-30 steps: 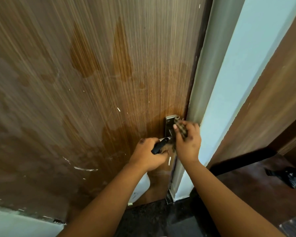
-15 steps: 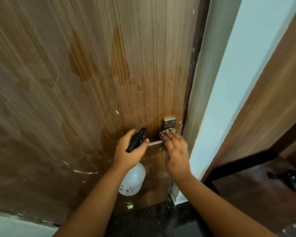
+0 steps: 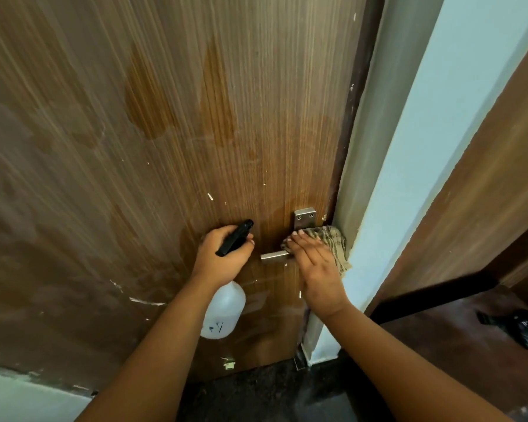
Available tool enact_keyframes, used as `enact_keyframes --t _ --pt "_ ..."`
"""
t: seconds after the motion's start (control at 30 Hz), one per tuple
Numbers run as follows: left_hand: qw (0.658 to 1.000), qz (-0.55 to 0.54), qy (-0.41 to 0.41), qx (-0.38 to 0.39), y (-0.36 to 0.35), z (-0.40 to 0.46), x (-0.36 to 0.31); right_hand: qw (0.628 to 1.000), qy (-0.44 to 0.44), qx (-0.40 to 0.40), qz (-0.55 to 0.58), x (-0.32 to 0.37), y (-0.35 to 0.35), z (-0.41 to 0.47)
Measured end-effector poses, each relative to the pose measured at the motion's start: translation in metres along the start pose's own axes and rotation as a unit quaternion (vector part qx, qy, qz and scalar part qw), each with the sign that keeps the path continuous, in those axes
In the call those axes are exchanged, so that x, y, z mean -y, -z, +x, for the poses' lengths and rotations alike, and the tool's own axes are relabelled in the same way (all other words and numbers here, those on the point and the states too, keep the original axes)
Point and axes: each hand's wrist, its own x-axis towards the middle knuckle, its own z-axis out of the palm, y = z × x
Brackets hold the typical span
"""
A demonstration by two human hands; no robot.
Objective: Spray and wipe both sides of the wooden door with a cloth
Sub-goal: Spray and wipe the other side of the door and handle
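The right hand [image 3: 319, 269] has flattened, fingers straight, pressing the cloth [image 3: 333, 242] on the handle [image 3: 275, 255] at centre frame instead of bunching it. The left hand [image 3: 223, 257], now shifted left, grips the bottle [image 3: 223, 312]. The door [image 3: 165, 147] shows wet patches; wiping likely continues.

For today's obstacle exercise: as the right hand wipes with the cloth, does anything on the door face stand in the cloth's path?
Yes. The metal lever handle juts out from its plate, right under the cloth that the right hand presses against the wooden door. The left hand grips the spray bottle just left of the lever.
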Motion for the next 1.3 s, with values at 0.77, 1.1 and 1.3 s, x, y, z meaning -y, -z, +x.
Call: enact_keyframes --t 0.77,1.1,1.3 --pt "0.999 -0.006 -0.003 0.046 -0.002 0.004 -0.008 0.584 -0.653 -0.119 0.467 0.051 -0.002 0.059" --pt "0.998 0.022 -0.028 0.049 0.024 0.011 -0.006 0.374 -0.627 -0.040 0.682 0.112 -0.003 0.060" --pt "0.996 0.014 -0.025 0.085 0.027 0.015 0.000 0.262 -0.666 -0.004 0.698 0.063 0.026 0.082"
